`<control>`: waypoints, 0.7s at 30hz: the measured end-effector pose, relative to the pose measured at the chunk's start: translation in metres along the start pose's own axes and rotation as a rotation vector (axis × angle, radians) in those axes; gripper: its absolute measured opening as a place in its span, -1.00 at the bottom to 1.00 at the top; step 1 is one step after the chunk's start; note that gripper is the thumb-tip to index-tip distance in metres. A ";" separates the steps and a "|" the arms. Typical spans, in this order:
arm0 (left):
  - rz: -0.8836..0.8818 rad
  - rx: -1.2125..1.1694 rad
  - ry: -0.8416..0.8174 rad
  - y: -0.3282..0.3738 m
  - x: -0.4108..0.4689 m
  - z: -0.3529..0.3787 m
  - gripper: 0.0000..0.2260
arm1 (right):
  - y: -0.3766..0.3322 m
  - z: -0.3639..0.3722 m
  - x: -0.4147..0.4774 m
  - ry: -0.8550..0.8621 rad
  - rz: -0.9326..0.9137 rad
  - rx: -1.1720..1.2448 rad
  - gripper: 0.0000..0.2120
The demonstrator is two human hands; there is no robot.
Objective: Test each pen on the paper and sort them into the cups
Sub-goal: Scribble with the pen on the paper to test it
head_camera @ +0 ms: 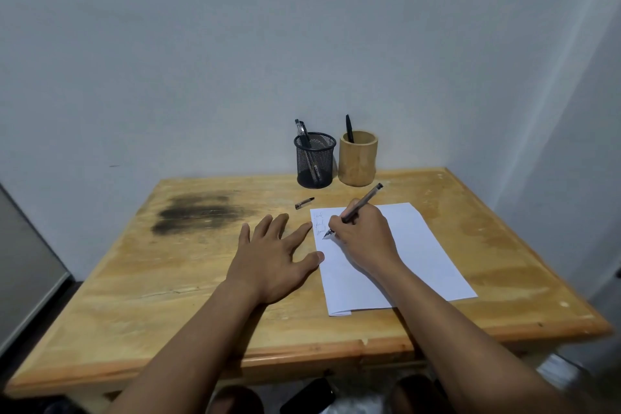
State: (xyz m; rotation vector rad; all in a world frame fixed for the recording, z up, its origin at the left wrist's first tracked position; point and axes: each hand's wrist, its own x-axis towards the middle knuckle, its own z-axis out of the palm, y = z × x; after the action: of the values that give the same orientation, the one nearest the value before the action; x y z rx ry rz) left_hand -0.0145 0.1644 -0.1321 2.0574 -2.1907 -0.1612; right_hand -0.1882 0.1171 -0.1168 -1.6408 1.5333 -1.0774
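Two hands busy: my right hand [361, 235] pinches the pen [361, 203], tip on the paper [403, 252] under it, testing ink. Beside it my left hand [272, 259] lies flat and relaxed, thumb at the sheet edge; steadying, I'd guess.

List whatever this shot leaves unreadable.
Head view only:
- Scribbles on the paper: too small to read.
- Whether the held pen is marking: its tip is too small, beside the right hand.
- Pens in the mesh cup: mesh blurs the count.
- Wooden cup: its wall hides the lower part of its pen.
- Dark things under the table: cut off by the bottom edge.
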 end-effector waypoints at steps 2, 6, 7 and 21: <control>0.001 -0.003 0.005 0.000 0.000 0.000 -0.39 | 0.000 0.000 0.000 -0.007 0.001 0.001 -0.85; 0.000 -0.002 0.002 0.000 0.001 0.000 -0.39 | 0.000 0.000 0.000 -0.001 0.006 0.010 -0.86; -0.001 -0.003 0.004 0.000 0.001 0.000 -0.39 | 0.000 0.000 0.000 -0.001 0.007 0.012 -0.85; -0.003 -0.003 -0.001 0.000 0.001 -0.002 -0.40 | 0.000 0.002 0.002 0.043 0.040 0.004 -0.89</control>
State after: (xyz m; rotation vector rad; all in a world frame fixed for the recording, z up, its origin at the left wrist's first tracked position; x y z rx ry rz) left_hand -0.0139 0.1631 -0.1301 2.0592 -2.1872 -0.1665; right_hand -0.1861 0.1149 -0.1178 -1.5870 1.5834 -1.0999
